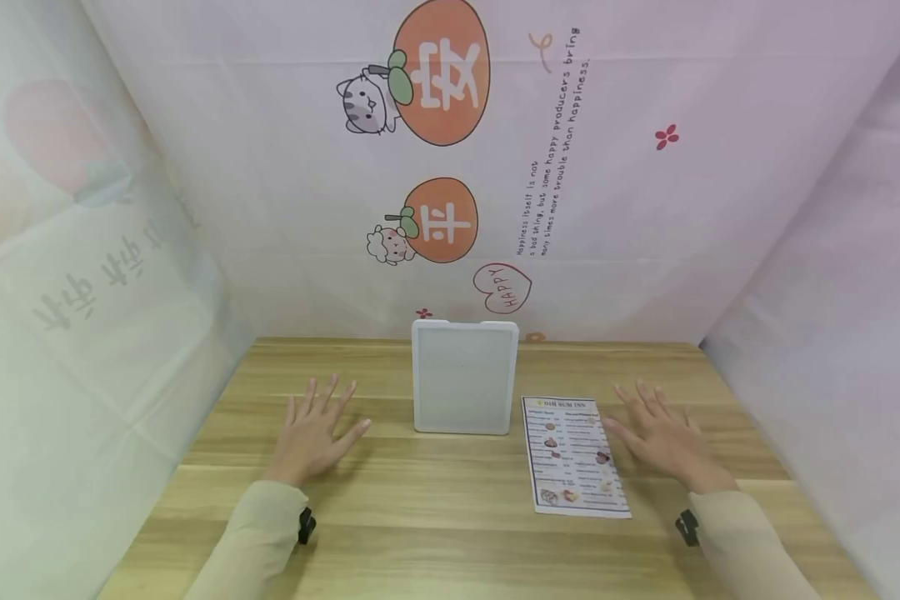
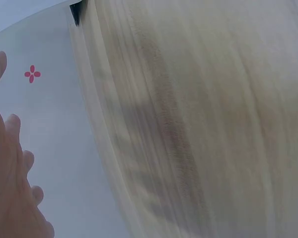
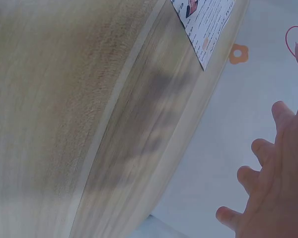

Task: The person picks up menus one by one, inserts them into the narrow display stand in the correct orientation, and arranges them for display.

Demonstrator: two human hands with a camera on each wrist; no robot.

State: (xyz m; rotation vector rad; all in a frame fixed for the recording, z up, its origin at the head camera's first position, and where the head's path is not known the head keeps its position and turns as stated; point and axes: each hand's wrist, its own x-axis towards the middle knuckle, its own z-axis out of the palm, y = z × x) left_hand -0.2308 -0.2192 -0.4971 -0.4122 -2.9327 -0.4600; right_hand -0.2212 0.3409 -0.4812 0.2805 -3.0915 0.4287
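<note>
Sleeves of pale beige fabric enter from the lower edge of my head view, each with a dark wrist mount. From my remote station I log the left hand (image 1: 311, 433) flat on the light wooden table (image 1: 435, 533), fingers straight and spread, gripping nothing. My right hand (image 1: 663, 437) lies the same way, fingers apart and empty, just right of the printed paper menu sheet (image 1: 573, 454) with small food pictures.

That sheet lies flat on the table, near the right hand but not touching it. I judge it light, thin and limp, prone to sliding on the smooth wood and to creasing; its near right edge looks the soundest place to take it.

Between the hands, further back, stands or lies a white rounded-corner plastic board (image 1: 462, 377), close beside the sheet's far left corner. I judge it stiff.

A cartoon-printed cloth backdrop (image 1: 607, 217) encloses the table.
</note>
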